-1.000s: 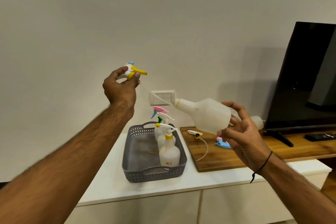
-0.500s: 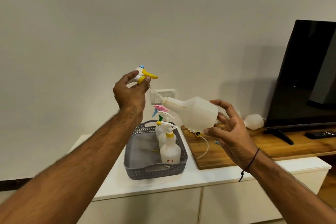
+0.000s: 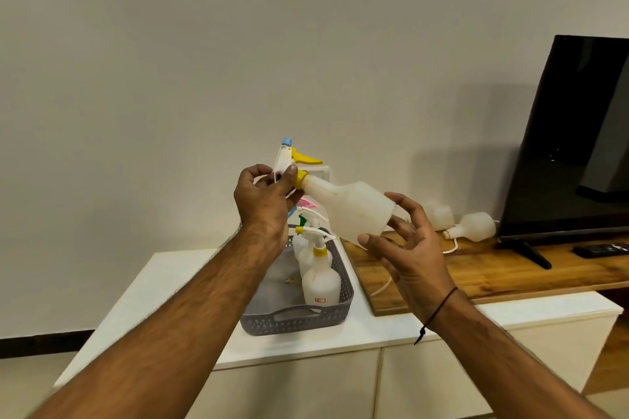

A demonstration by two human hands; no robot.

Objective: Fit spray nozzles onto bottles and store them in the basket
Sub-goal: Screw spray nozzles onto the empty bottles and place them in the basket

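My left hand (image 3: 263, 201) grips a white spray nozzle (image 3: 289, 160) with a yellow trigger, a yellow collar and a blue tip. The collar sits against the neck of a translucent white bottle (image 3: 354, 206), which lies tilted in the air, neck to the left. My right hand (image 3: 406, 248) holds the bottle by its base with spread fingers. Below, a grey perforated basket (image 3: 296, 320) on the white cabinet holds several bottles (image 3: 320, 281) with nozzles fitted, standing upright along its right side.
Two bare bottles (image 3: 471, 228) lie on the wooden board (image 3: 483, 275) to the right, with a white tube beside them. A black TV (image 3: 575, 146) on a stand and a remote (image 3: 600, 250) sit further right. A wall socket is behind the nozzle.
My left hand brought the nozzle down and right until its tube went into the bottle and the collar met the neck. Both hands drifted towards the middle of the view.
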